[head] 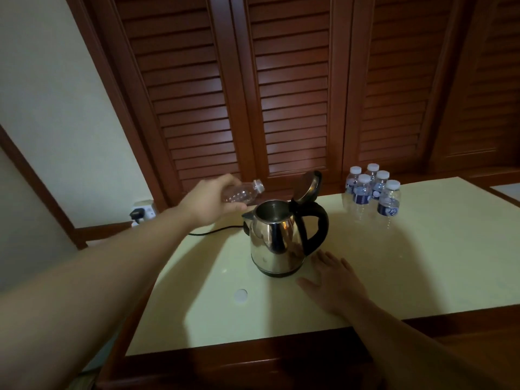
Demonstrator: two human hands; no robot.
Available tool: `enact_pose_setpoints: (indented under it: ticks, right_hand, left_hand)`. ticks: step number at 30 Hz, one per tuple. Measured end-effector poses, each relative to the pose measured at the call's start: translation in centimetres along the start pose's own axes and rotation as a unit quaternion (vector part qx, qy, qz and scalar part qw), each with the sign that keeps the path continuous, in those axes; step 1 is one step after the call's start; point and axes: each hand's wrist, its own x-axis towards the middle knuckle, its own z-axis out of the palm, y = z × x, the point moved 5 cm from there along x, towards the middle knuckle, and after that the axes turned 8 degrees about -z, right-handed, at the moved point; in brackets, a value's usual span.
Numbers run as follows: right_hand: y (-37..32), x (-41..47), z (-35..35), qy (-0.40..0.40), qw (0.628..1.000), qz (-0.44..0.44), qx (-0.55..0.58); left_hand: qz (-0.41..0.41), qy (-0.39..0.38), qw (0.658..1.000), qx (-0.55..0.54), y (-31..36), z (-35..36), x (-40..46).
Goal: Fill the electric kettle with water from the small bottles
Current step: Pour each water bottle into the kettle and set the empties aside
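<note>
The pale tabletop carries everything, with dark louvred doors behind it. Near its middle stands the steel electric kettle, lid hinged fully up, mouth open, handle turned to the right; its black cord runs left toward the wall socket.

The left hand is wrapped around a small clear bottle, held nearly on its side, its uncapped neck pointing right and slightly up, just left of and above the kettle's rim. The bottle looks empty or close to it. The right hand lies flat and open on the table just in front of the kettle's base, holding nothing.

Five capped bottles cluster at the back right, so by my reckoning most of the filling is yet to come.

The main risk is spilling: the neck sits short of the opening, so any remaining water tipped now would run down the kettle's side toward the powered base and cord. A thin empty bottle also crumples under a tight squeeze. Reaching across for the next bottle could knock the raised lid or the clustered bottles over. A white cap lies loose near the front edge, easily brushed off by a forearm
</note>
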Motion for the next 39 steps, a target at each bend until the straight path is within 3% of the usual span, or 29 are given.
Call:
enact_pose_setpoints:
  ticks: [8,13,17,22,30,32,35,39]
  right_hand:
    - [-0.4,-0.1,-0.2,-0.014,1.000,0.002,0.001]
    - [-1.3,-0.9,-1.2,0.031,0.999,0.019,0.034]
    - [-5.6,-1.5,-1.4,0.042,0.998,-0.019,0.050]
    - [-13.0,-0.8,0.2,-0.038,0.990,-0.109,0.075]
    - [-17.8,1.9,1.4,-0.144,0.982,-0.119,-0.010]
    - [-17.7,2.0,1.2,-0.131,0.984,-0.121,0.020]
    - [-17.0,2.0,-0.2,-0.035,0.982,-0.079,0.165]
    - [-17.0,1.7,-2.6,0.039,0.948,-0.049,0.312]
  left_hand:
    - [-0.102,0.030,0.982,-0.154,-5.8,6.1,-6.7]
    - [-0.115,0.030,0.981,-0.156,-8.4,6.7,-10.1]
    - [-0.080,0.021,0.988,-0.134,-9.9,6.9,-11.9]
    - [-0.078,0.032,0.989,-0.125,-12.1,7.1,-13.6]
    - [-0.079,0.017,0.987,-0.141,-14.8,7.6,-15.0]
    - [-0.072,0.006,0.987,-0.145,-15.4,7.8,-15.3]
    - [-0.063,-0.003,0.988,-0.141,-16.2,7.7,-15.5]
    - [-0.054,-0.033,0.988,-0.140,-16.4,7.7,-15.3]
